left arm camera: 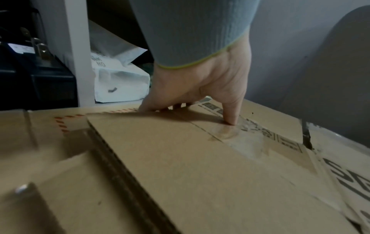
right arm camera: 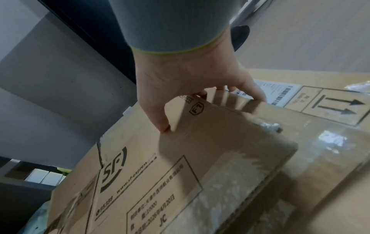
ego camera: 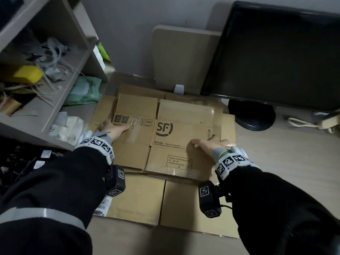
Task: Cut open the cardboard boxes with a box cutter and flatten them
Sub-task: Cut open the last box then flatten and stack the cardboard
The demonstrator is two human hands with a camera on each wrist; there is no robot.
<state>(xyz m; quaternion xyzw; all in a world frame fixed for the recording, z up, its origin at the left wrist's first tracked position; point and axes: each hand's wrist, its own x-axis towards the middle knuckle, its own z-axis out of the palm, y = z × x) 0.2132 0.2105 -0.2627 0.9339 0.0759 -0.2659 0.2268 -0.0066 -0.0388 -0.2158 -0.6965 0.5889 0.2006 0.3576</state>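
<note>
A flattened brown cardboard box (ego camera: 176, 129) printed with an SF logo lies on the desk, on top of a larger flattened cardboard sheet (ego camera: 139, 197). My left hand (ego camera: 114, 127) grips its left edge, thumb (left arm camera: 230, 117) pressed on the taped top face (left arm camera: 200, 166) and fingers over the far edge. My right hand (ego camera: 204, 142) grips the right edge, which is raised a little. Its thumb (right arm camera: 164, 123) lies on top of the box (right arm camera: 200, 150) and its fingers curl over the edge, above the lower sheet (right arm camera: 336, 110). No box cutter shows in any view.
A black monitor (ego camera: 272, 56) on a round base (ego camera: 252, 115) stands at the back right. A cluttered shelf unit (ego camera: 55, 85) with white bags (ego camera: 68, 127) borders the left. A board (ego camera: 182, 57) leans on the wall behind. A cable and power strip (ego camera: 327, 122) lie far right.
</note>
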